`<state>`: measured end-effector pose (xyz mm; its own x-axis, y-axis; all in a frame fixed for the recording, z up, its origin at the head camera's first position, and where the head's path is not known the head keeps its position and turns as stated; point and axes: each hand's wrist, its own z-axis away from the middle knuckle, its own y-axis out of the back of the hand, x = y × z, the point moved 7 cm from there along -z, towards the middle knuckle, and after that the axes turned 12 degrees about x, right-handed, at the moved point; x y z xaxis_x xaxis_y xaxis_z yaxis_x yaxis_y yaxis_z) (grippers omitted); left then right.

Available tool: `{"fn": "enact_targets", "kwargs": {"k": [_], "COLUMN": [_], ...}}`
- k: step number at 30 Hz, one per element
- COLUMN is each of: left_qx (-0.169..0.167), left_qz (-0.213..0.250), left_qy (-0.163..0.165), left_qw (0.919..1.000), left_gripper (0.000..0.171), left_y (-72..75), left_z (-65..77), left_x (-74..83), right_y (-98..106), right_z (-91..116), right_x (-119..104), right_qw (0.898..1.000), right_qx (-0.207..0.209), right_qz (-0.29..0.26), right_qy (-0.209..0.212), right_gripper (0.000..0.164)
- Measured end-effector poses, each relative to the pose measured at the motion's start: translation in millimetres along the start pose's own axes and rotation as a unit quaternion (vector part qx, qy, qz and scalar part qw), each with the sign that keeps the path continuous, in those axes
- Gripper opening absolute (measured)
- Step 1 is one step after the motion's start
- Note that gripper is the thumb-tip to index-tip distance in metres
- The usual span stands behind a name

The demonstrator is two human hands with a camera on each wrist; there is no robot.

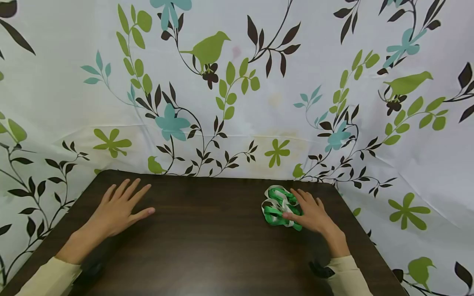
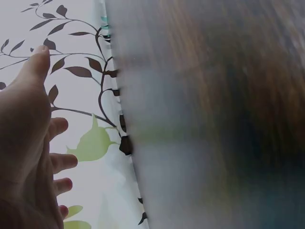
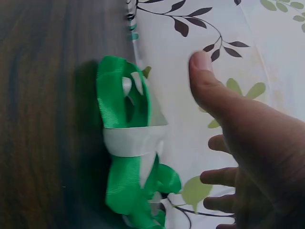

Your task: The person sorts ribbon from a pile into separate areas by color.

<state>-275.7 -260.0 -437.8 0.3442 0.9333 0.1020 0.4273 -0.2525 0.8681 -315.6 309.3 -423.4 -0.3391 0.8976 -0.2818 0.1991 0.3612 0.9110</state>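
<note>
A loose bundle of green and white ribbon lies on the dark table near its far right. In the right wrist view the ribbon shows its loops, with a white band across the green. My right hand is beside it, fingers spread, thumb and fingertips overlapping the bundle in the head view. The right wrist view shows a gap between that hand and the ribbon. On the left, my left hand hovers over the table with fingers spread and nothing in it; its fingers also look extended in the left wrist view.
The dark brown wooden table reaches back to a white cloth printed with leaves, birds and flowers. This cloth hangs behind the table and along both sides. Dark shadows fall under both wrists.
</note>
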Motion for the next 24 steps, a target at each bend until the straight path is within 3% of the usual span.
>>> {"fn": "enact_targets", "kwargs": {"k": [6,9,15,24], "left_qx": [-0.008,-0.015,-0.023,-0.017], "left_qz": [0.028,0.035,0.04,0.041], "left_qy": [0.0,-0.002,0.002,-0.003], "left_qw": [0.9996,0.9993,0.999,0.999], "left_gripper": [0.083,0.081,0.08,0.082], "left_y": [-2.6,-6.9,-7.9,-5.3], "left_z": [0.3,-1.4,0.0,2.0], "left_x": [5.8,10.4,14.0,18.9], "right_y": [-15.0,-23.4,-47.8,-66.3], "right_z": [-2.1,-2.9,-3.7,-5.8], "right_x": [0.2,-1.7,-18.0,-58.5], "right_qw": [1.0,1.0,0.999,0.997], "right_qx": [0.023,0.011,-0.02,0.003], "right_qz": [0.006,0.0,-0.047,-0.048], "right_qy": [0.0,-0.004,-0.002,0.055], "right_gripper": [0.097,0.096,0.089,0.068]}}
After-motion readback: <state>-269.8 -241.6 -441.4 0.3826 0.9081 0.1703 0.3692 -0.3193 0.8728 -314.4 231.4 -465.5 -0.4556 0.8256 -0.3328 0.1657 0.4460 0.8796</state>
